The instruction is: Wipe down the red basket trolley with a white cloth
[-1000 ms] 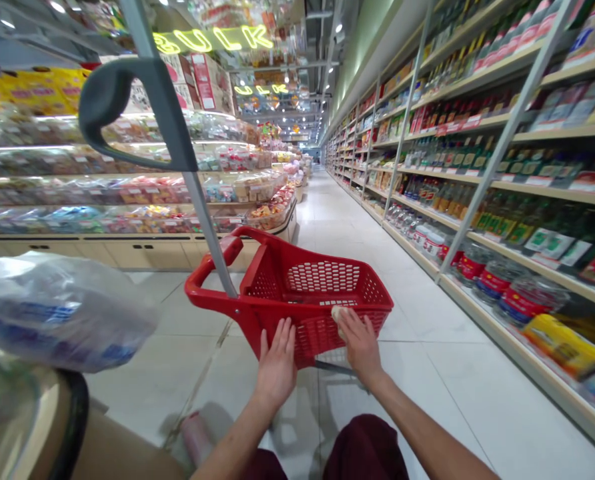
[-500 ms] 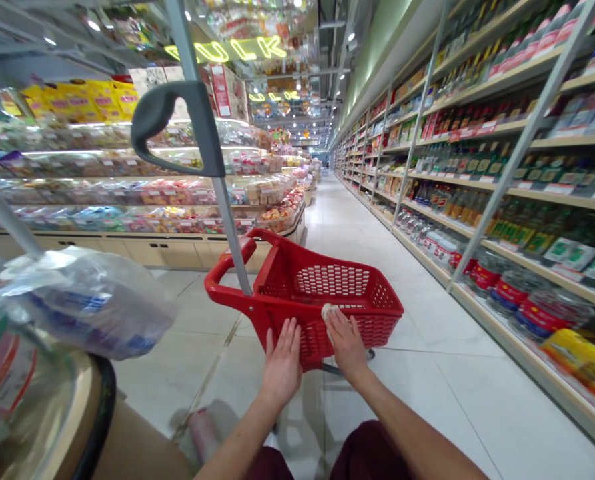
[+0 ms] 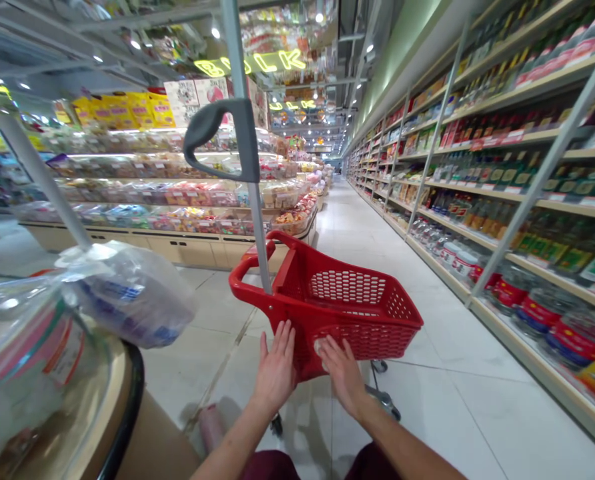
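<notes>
A red plastic shopping trolley basket [image 3: 362,340] on casters stands in front of me. A metal pole with a grey loop handle [image 3: 248,143] rises at its left end. My left hand [image 3: 275,377] lies flat against the trolley's near side, its fingers stretched out and together. Farther right, my right hand [image 3: 345,380] presses a small white cloth [image 3: 318,347] to the same red side panel. Most of the cloth is hidden under the fingers.
A rounded beige bin [image 3: 162,427] with a black rim and plastic-wrapped goods stands close on the left, a clear plastic bag [image 3: 132,293] above it. Bottle shelves [image 3: 507,193] line the right. Candy shelves [image 3: 177,193] stand behind. A pinkish cylinder [image 3: 210,427] is on the floor.
My right hand has moved the cloth from the trolley's upper rim down and left onto its side panel. My left hand stays flat on the side. The camera view has turned slightly left.
</notes>
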A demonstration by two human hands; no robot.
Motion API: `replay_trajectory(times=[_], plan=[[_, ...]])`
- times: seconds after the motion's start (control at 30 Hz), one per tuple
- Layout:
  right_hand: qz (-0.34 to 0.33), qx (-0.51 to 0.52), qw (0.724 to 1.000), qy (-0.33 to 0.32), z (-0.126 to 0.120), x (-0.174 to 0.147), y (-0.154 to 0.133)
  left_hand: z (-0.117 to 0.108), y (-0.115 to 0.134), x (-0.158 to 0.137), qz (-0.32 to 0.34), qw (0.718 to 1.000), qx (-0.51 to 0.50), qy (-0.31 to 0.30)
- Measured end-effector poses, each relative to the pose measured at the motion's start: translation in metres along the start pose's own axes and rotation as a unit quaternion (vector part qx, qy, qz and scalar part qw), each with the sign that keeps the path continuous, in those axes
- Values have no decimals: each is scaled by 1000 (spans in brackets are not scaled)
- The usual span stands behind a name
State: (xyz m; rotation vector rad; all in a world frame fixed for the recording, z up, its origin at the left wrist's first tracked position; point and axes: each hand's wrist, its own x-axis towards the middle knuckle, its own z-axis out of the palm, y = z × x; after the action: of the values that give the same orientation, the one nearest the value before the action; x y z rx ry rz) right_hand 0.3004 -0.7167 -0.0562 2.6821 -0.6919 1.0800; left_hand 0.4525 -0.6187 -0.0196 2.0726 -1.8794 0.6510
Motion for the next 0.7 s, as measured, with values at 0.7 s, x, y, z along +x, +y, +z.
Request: replay_trajectory(times=[0.7], plan=[[-66, 68, 995, -21, 25, 47, -54, -15, -53, -9, -71, 996, 35, 33]])
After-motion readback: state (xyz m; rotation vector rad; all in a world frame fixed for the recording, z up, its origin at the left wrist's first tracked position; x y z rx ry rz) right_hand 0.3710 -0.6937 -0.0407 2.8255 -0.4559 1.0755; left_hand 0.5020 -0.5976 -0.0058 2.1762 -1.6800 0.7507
